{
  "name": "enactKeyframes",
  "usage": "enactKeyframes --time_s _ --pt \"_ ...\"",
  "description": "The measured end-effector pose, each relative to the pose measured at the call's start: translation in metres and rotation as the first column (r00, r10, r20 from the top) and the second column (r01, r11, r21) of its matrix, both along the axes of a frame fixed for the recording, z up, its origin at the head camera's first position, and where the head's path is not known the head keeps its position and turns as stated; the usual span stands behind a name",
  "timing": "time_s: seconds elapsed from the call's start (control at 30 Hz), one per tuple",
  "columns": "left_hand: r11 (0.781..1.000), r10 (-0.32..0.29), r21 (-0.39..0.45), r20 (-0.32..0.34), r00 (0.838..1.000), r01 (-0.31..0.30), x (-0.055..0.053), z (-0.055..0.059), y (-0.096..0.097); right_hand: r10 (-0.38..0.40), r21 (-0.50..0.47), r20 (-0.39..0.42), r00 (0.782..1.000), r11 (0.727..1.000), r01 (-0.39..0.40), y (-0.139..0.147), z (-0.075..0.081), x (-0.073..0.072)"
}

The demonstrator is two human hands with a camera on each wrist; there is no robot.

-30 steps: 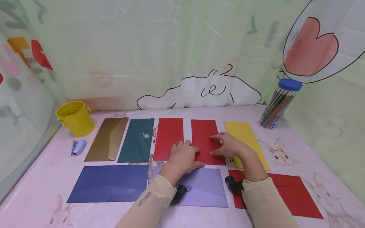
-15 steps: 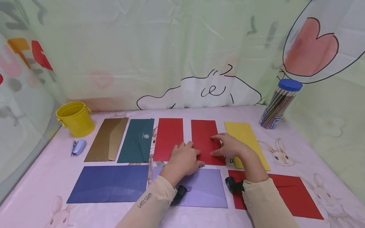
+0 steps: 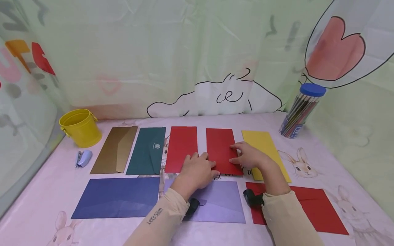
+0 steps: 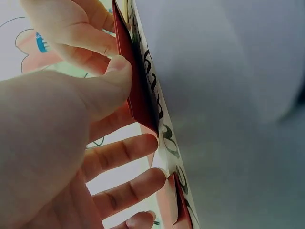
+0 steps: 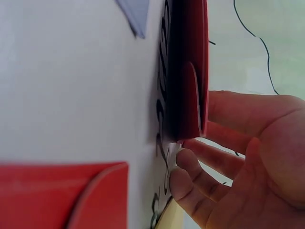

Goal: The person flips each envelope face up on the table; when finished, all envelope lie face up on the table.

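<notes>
The red envelope [image 3: 219,145] right of centre in the back row is raised slightly off the table. My left hand [image 3: 198,171] holds its near-left corner. In the left wrist view, the thumb [image 4: 119,74] lies on the envelope's edge while other fingers spread toward the table. My right hand [image 3: 250,158] holds its right edge with thumb and forefinger. In the right wrist view the envelope [image 5: 193,105] stands apart from the table, its flap on the underside; some fingertips are hidden behind it. A second red envelope [image 3: 181,147] lies left, beneath the left fingertips.
Brown [image 3: 107,150], green [image 3: 143,150] and yellow [image 3: 257,138] envelopes share the back row. Blue [image 3: 115,198], lilac [image 3: 221,201] and red [image 3: 320,208] ones lie in front. A yellow bucket [image 3: 83,131], a small stapler [image 3: 83,158] and a pencil jar [image 3: 298,114] stand around.
The red envelope's near edge has come up off the table, baring printed lettering beneath it. My right fingers have shifted slightly right and up along its edge.
</notes>
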State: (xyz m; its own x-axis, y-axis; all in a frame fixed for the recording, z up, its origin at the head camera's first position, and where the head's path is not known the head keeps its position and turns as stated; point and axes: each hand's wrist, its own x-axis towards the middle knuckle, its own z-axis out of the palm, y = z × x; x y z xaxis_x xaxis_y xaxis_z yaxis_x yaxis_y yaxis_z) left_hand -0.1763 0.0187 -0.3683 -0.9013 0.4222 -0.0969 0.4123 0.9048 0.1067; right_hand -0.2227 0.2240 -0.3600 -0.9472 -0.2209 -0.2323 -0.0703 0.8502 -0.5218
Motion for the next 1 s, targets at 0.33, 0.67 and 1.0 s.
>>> enactKeyframes --time_s 0.33,0.67,1.0 --pt "1.000 -0.016 0.001 -0.020 1.000 0.016 0.001 0.000 -0.003 -0.010 -0.015 0.012 1.000 1.000 0.010 0.004 -0.003 0.000" --pt "0.996 -0.095 -0.011 -0.141 0.985 0.094 -0.006 0.001 -0.005 -0.060 -0.071 0.052 0.997 0.995 0.064 0.009 0.006 -0.001" --pt "0.892 0.057 0.448 -0.238 0.970 0.057 -0.010 0.010 -0.005 -0.117 -0.376 0.092 0.989 0.916 0.143 -0.001 0.011 -0.005"
